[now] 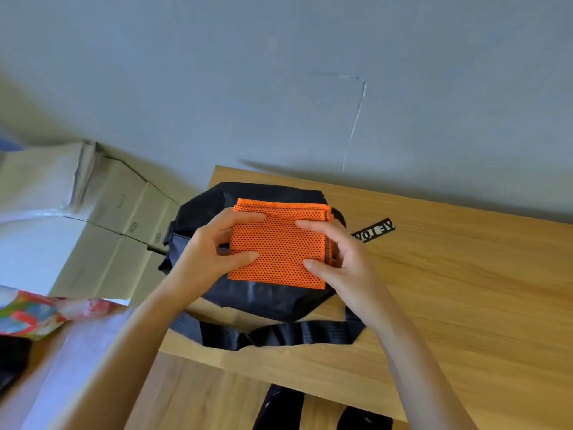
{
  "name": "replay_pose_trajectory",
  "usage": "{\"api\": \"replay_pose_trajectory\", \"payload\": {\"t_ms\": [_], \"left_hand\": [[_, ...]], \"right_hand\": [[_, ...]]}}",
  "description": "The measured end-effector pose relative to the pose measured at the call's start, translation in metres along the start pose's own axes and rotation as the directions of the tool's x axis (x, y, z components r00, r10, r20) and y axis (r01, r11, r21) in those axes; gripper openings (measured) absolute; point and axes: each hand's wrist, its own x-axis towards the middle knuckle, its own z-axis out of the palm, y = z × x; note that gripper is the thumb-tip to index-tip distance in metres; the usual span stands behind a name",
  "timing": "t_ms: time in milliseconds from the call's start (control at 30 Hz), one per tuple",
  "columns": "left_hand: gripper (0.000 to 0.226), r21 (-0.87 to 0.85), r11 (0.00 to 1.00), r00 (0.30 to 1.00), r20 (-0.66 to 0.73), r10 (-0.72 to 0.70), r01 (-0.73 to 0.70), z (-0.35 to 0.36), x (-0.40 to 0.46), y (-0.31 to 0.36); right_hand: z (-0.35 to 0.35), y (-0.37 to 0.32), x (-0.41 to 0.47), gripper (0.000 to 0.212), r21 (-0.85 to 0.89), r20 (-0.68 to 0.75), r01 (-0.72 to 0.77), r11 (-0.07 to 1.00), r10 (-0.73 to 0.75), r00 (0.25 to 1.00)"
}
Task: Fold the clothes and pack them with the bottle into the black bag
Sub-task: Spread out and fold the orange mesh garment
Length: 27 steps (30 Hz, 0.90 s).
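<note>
A folded orange cloth (280, 246) with small black dots is held above the black bag (263, 299), which lies at the left end of the wooden table (449, 290). My left hand (214, 246) grips the cloth's left edge, thumb and fingers curled over it. My right hand (335, 252) grips its right edge the same way. The bag's black straps (279, 335) trail toward the table's front edge. No bottle shows in the view.
A black label with white letters (373, 230) lies on the table right of the bag. Cardboard boxes (102, 225) stand to the left by the grey wall. A colourful bag (28, 315) sits at lower left. Dark fabric (310, 411) hangs below the table's front edge.
</note>
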Motion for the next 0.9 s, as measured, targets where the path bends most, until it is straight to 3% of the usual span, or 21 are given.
{"api": "replay_pose_trajectory", "payload": {"t_ms": [333,567,667,767,833,900], "left_hand": [[0.049,0.17,0.985,0.997,-0.074,0.018,-0.005,-0.078,0.001,-0.06],[0.051,0.515,0.853,0.985,-0.079,0.151,-0.089,-0.079,0.008,-0.084],[0.056,0.72,0.686,0.956,-0.116,0.268,-0.104,-0.074,0.004,-0.083],[0.05,0.859,0.503,0.907,-0.135,0.399,-0.094,-0.066,-0.001,-0.075],[0.043,0.902,0.387,0.887,-0.012,0.462,-0.189,-0.058,-0.002,-0.071],[0.045,0.898,0.314,0.89,0.157,0.427,-0.309,-0.051,0.0,-0.075]], "right_hand": [[0.09,0.022,0.063,0.051,-0.439,-0.041,0.024,0.898,-0.047,0.998],[0.098,0.04,0.066,0.055,-0.616,-0.073,0.023,0.787,-0.086,0.994],[0.094,0.034,0.063,0.052,-0.658,-0.09,0.062,0.751,-0.161,0.983],[0.081,0.024,0.065,0.052,-0.809,-0.116,0.104,0.578,-0.33,0.937],[0.07,0.023,0.07,0.059,-0.898,-0.076,0.101,0.429,-0.376,0.923],[0.063,0.027,0.076,0.062,-0.947,-0.049,0.075,0.311,-0.373,0.927]]}}
